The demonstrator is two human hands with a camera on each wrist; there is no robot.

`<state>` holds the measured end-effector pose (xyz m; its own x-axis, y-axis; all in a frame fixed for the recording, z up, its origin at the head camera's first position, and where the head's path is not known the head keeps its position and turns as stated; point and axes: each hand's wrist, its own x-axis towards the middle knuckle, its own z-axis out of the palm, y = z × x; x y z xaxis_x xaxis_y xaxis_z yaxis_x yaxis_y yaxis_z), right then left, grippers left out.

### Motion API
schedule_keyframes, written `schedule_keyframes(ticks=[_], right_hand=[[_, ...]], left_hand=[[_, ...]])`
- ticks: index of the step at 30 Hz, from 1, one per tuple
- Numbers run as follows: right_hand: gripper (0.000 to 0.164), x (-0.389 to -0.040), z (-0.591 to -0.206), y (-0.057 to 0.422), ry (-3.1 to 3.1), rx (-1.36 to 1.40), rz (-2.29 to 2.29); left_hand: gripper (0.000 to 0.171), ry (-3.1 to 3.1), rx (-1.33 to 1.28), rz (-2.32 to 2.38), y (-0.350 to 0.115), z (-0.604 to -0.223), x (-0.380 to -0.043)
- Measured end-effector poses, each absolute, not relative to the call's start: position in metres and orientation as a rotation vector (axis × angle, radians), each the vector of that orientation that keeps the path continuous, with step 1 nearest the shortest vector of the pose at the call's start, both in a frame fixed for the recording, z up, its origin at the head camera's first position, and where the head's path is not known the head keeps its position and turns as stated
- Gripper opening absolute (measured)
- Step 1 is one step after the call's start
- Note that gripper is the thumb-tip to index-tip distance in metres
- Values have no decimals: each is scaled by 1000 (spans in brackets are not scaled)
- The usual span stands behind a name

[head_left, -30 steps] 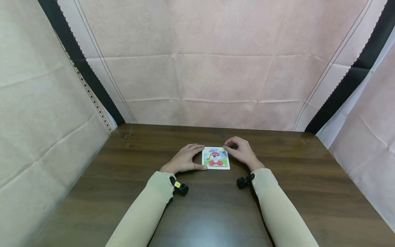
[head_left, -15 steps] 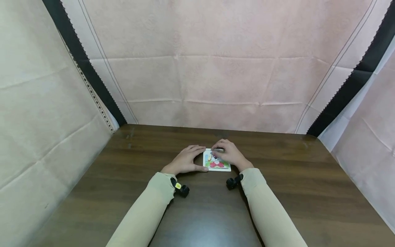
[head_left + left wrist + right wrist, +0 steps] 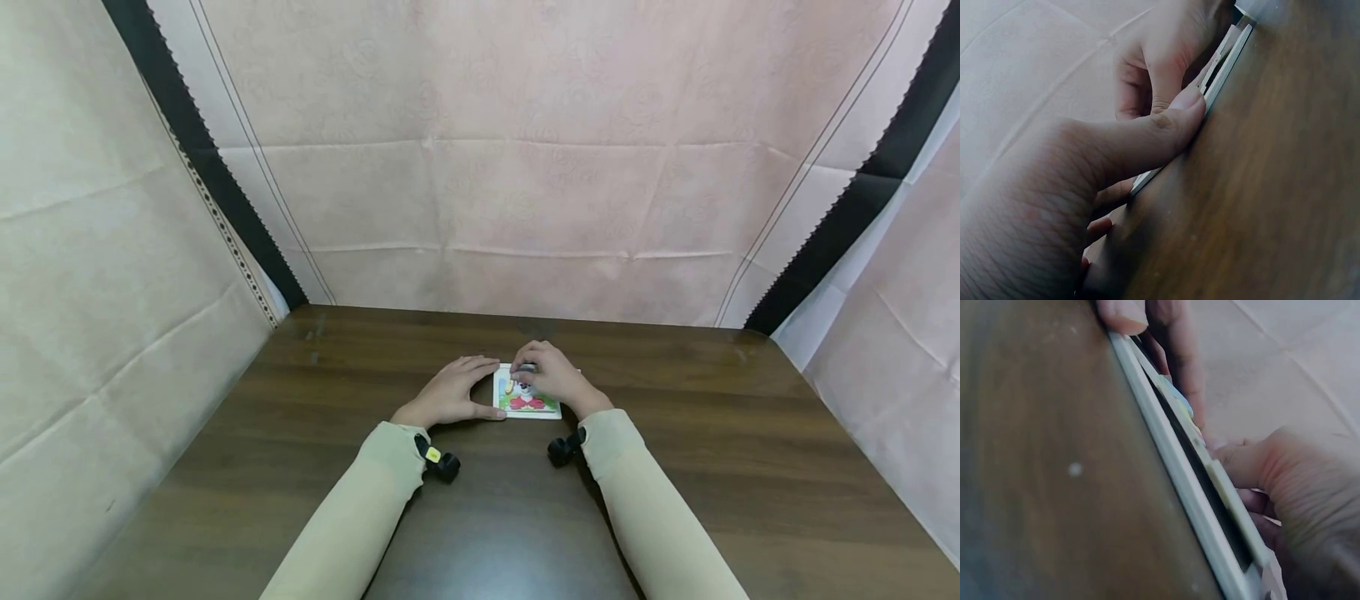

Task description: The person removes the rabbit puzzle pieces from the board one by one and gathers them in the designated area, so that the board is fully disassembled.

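A small square picture puzzle (image 3: 531, 407) with a white frame and a cartoon animal in red lies on the table. My left hand (image 3: 450, 392) holds its left side, thumb at the near edge and fingers at the far left corner. Over its upper right part, my right hand (image 3: 551, 375) has bent fingers and thumb pinching a thin puzzle piece, mostly hidden. In the right wrist view, a thin stepped picture layer (image 3: 1222, 481) stands tilted above the white frame (image 3: 1172, 459), with a dark gap between. The left wrist view shows the left thumb (image 3: 1185, 109) against the frame's edge.
The brown wooden table (image 3: 337, 517) runs out around both forearms. Pale cloth (image 3: 525, 200) hangs behind the far edge and at both sides, with dark bands at the corners. A small black camera (image 3: 448, 467) is strapped to each wrist.
My right hand has moved left from the puzzle's right corner to over its upper part, covering more of the picture. Dark grey now shows between its fingers. The left hand holds its place.
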<state>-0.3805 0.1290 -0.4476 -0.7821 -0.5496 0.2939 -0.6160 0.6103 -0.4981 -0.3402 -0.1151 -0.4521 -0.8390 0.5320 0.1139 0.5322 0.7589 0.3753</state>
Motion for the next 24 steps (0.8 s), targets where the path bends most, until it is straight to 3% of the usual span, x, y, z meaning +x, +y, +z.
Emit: schedule_keyframes(ticks=[24], right_hand=[[4, -371, -447, 120, -2754, 949, 857]], left_hand=[[105, -2940, -894, -634, -115, -454, -341]])
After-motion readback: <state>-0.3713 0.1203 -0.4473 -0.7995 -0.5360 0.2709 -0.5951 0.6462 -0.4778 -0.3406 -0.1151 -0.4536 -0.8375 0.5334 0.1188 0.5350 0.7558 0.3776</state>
